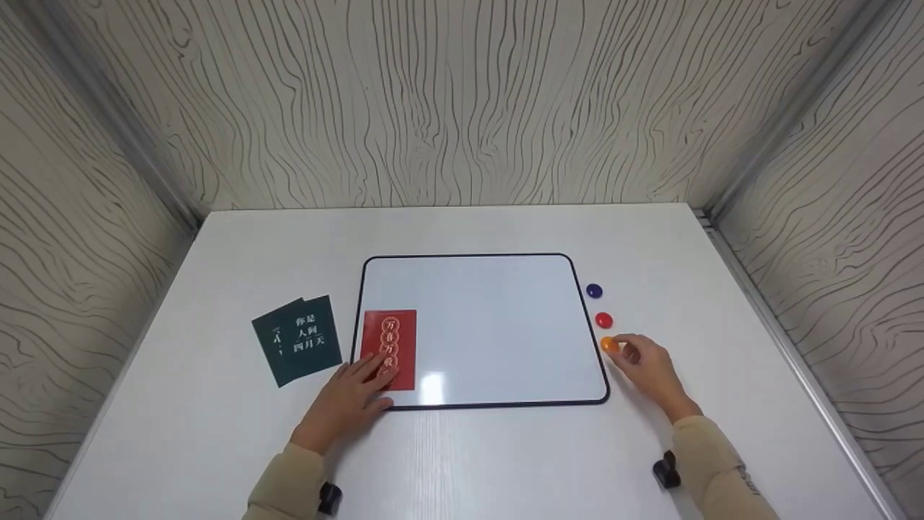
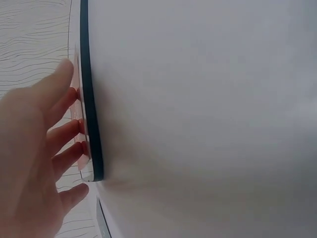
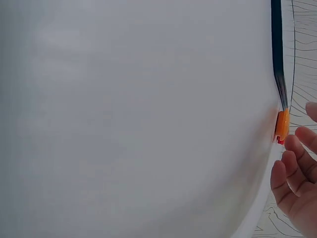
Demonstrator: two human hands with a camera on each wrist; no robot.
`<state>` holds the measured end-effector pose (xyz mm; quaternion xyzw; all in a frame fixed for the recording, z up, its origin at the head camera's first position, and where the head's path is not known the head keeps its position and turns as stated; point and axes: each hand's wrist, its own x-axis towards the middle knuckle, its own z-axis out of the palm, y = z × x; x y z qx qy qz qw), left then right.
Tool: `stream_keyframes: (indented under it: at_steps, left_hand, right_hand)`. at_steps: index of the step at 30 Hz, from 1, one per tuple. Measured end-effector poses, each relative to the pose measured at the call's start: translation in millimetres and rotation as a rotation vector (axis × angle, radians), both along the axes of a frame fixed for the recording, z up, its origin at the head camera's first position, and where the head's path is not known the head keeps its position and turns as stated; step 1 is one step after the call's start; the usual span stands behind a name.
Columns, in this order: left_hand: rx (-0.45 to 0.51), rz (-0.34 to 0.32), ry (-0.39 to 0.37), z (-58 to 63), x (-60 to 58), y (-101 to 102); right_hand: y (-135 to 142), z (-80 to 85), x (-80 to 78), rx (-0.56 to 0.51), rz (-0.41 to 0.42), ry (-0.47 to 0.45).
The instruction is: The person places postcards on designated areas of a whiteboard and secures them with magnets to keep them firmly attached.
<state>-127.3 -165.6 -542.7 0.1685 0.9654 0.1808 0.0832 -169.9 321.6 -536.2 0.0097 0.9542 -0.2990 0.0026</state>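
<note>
My left hand [image 1: 352, 393] rests with its fingers spread over the lower part of a red card [image 1: 404, 339] with pale Chinese characters. The card lies at the left side of a whiteboard [image 1: 498, 318] with a black rim. In the left wrist view, the fingertips of that hand [image 2: 29, 148] reach over the board's edge onto the card. My right hand [image 1: 650, 368] is at an orange round magnet [image 1: 609, 344] just right of the board. Thumb and forefinger are spread at its near side; the right wrist view shows the magnet [image 3: 283, 124] beyond the fingertips [image 3: 302, 133].
A red magnet [image 1: 603, 320] and a dark blue magnet [image 1: 594, 290] lie in a line behind the orange one. Two overlapping dark green cards [image 1: 312, 336] lie left of the board. The white table [image 1: 462, 231] meets wood-patterned walls [image 1: 447, 108] at the back and sides.
</note>
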Motion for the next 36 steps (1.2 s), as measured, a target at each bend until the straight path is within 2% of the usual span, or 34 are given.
stream_keyframes:
  at_steps: [17, 23, 36]
  left_hand:
    - [0.008, 0.01, -0.011, -3.3, 1.0, 1]
    - [-0.022, 0.006, 0.01, -4.3, 1.1, 1]
    - [0.002, -0.003, 0.01, -5.9, 0.4, -1]
  right_hand:
    - [7, -5.1, -9.4, -0.01, -0.049, -0.128]
    - [6, -6.9, -10.5, 0.004, -0.038, -0.131]
    - [7, -10.0, -14.6, 0.016, -0.024, -0.148]
